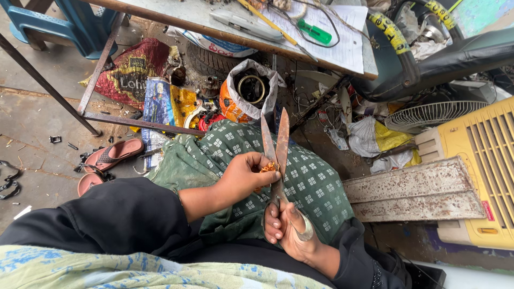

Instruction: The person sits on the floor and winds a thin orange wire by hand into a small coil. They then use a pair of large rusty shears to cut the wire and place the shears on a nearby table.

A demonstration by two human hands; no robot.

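My right hand point(286, 230) grips the handles of a pair of large rusty scissors point(274, 144), blades pointing up and slightly apart. My left hand point(243, 174) pinches a small bundle of copper-coloured wire point(269, 167) right at the blades' crossing. Both hands rest over my lap, which is covered in green patterned cloth point(310, 182). Black sleeves cover both my arms.
A metal-framed table point(225, 32) with papers, a green-handled screwdriver point(315, 32) and wires stands ahead. Under it lie bags, a tyre and wire coils. A yellow air cooler point(482, 160), a rusty metal plate point(417, 190) and a fan grille point(428, 113) are at right. Sandals point(112, 155) lie left.
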